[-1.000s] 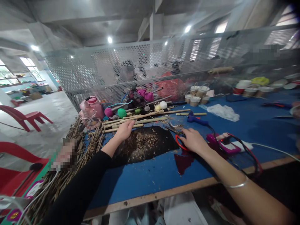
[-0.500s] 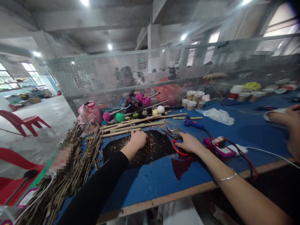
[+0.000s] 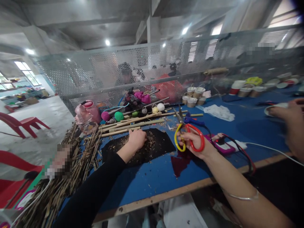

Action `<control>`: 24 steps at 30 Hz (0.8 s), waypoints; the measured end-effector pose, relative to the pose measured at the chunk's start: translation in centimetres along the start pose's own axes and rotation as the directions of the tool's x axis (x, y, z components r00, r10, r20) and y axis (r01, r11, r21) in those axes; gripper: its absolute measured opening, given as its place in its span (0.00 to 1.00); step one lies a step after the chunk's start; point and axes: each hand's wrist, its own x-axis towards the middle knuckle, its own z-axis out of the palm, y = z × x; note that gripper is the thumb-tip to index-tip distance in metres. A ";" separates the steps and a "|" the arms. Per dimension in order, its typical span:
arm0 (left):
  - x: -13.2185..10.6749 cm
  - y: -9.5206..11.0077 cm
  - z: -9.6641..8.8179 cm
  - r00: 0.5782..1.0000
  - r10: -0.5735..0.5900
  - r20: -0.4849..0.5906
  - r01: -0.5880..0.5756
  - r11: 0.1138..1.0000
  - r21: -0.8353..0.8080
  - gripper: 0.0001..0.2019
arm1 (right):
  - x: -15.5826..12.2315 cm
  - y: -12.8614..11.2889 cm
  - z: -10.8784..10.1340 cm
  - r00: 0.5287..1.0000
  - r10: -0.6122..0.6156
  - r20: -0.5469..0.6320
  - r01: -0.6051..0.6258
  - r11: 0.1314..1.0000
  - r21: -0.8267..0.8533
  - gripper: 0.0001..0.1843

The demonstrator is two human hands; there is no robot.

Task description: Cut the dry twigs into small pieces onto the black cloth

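Note:
Scissors [image 3: 196, 149] with one red and one yellow handle loop are held in my right hand [image 3: 198, 142], raised over the table. Their blades point up and away, slightly apart. My left hand [image 3: 137, 139] rests on a black cloth [image 3: 163, 144] scattered with small wood chips; its fingers are curled down, and what they hold, if anything, is hidden. A dark red scrap [image 3: 178, 166] lies on the blue table just below the scissors. Behind the right hand is a blue glue gun [image 3: 193, 119] with a dark cord.
Cut sticks [image 3: 137, 124] lie behind the cloth, with a bundle of twigs [image 3: 68, 164] to the left. A pink jug [image 3: 89, 112], yarn balls [image 3: 119, 116], a white plastic bag [image 3: 219, 112] and a power strip [image 3: 225, 147] stand around. Another person's hand [image 3: 285, 115] is at far right.
My right hand has picked the scissors up off the table and turned them upright. My left hand stays on the black cloth. The whole view has shifted slightly.

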 end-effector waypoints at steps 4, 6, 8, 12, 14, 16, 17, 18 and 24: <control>0.4 0.0 0.4 0.999 -0.008 0.037 0.010 0.999 -0.038 0.08 | -2.2 -1.2 2.1 0.976 0.170 0.136 -0.197 0.957 0.212 0.20; 0.5 0.2 0.6 0.999 -0.018 0.049 0.020 0.999 -0.045 0.09 | -2.7 -1.2 2.7 0.968 0.211 0.135 -0.242 0.928 0.282 0.18; 0.5 0.5 0.7 0.998 -0.032 0.046 0.034 0.998 -0.054 0.10 | -2.9 -0.9 3.0 0.959 0.243 0.144 -0.278 0.900 0.336 0.15; 0.0 0.7 0.2 0.998 -0.055 -0.016 0.053 0.993 -0.103 0.12 | -2.8 0.2 3.0 0.959 0.244 0.144 -0.279 0.905 0.321 0.15; -0.6 0.6 -0.3 0.993 -0.079 -0.089 0.066 0.987 -0.144 0.12 | -2.7 0.8 2.8 0.970 0.200 0.139 -0.225 0.953 0.202 0.19; -1.1 0.3 -0.6 0.980 -0.107 -0.167 0.075 0.979 -0.189 0.13 | -2.6 1.3 2.8 0.986 0.113 0.126 -0.110 0.994 -0.026 0.22; -1.4 0.1 -0.6 0.973 -0.117 -0.198 0.074 0.975 -0.208 0.13 | -2.6 1.6 2.9 0.991 0.058 0.123 -0.037 0.986 -0.163 0.23; -1.6 -0.1 -0.6 0.967 -0.123 -0.221 0.072 0.972 -0.225 0.13 | -2.6 1.8 3.1 0.992 0.007 0.130 0.032 0.955 -0.295 0.24; -2.6 -0.6 0.1 0.945 -0.200 -0.260 0.078 0.908 -0.413 0.12 | -2.1 3.0 5.0 0.972 -0.039 0.231 0.189 0.713 -0.676 0.31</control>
